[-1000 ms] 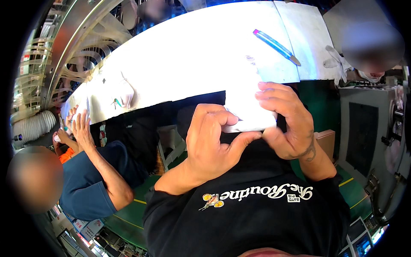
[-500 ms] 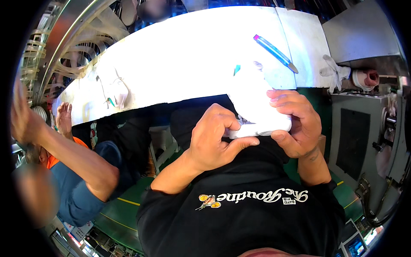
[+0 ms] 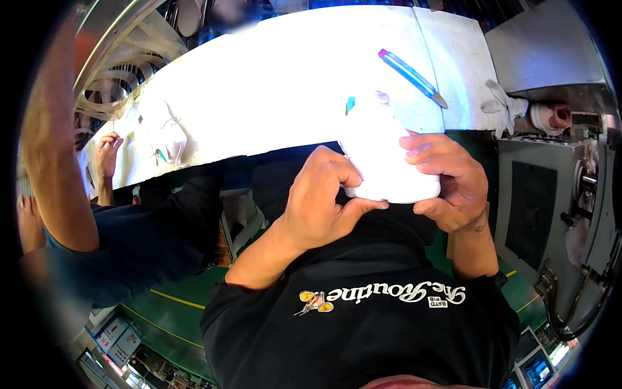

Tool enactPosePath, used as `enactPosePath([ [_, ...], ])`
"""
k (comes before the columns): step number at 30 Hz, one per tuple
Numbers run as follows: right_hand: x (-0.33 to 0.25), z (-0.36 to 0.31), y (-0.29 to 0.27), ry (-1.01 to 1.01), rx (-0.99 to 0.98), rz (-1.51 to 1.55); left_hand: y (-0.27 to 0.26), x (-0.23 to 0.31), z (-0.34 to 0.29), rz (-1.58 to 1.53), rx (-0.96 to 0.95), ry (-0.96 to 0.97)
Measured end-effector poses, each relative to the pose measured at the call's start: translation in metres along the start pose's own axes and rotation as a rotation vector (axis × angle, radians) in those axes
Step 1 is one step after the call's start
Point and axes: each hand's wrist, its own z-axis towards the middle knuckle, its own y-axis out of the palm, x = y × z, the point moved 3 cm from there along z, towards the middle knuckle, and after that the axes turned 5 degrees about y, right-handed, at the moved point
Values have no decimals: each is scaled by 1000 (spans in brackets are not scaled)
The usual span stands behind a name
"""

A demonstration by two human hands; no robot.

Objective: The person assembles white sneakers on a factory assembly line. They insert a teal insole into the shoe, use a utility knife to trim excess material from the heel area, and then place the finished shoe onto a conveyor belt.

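Observation:
A bright white, soft-looking cloth piece (image 3: 385,162), overexposed so that its exact kind cannot be told, lies partly on the white table and hangs over its near edge. My left hand (image 3: 324,194) pinches its near left corner between thumb and fingers. On its right side my right hand (image 3: 450,178) is closed, with the fingers on top and the thumb at the near edge. A small teal patch (image 3: 350,104) shows beside its far end. Beyond it lies a blue cutter-like tool (image 3: 413,78) with a pink end.
The white table (image 3: 278,84) stretches left, where another white cloth piece (image 3: 170,139) lies by a co-worker's hand (image 3: 107,155). A white glove (image 3: 502,107) rests at the table's right end, beside a cone-shaped spool (image 3: 551,118) and a grey machine (image 3: 538,188).
The near end of the white cloth piece, folded up thick before, now lies flatter between my hands. The co-worker's raised arm at the left has shifted upward.

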Motion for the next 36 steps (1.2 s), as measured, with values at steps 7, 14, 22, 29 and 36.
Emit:
enactPosePath([
  [7,-7,2,3,87,44,-72,13,-8,3,5,74,-38],
  [14,3,14,3,46,69,-244,18,5,-9,-34,-4,-180],
  [22,3,17,2,51,47,-258,25,-16,-6,-33,104,-131],
  [29,-14,20,5,163,49,-346,33,-23,-5,0,128,-64],
  [36,-19,34,2,193,-14,-362,24,-18,-3,-70,69,-63],
])
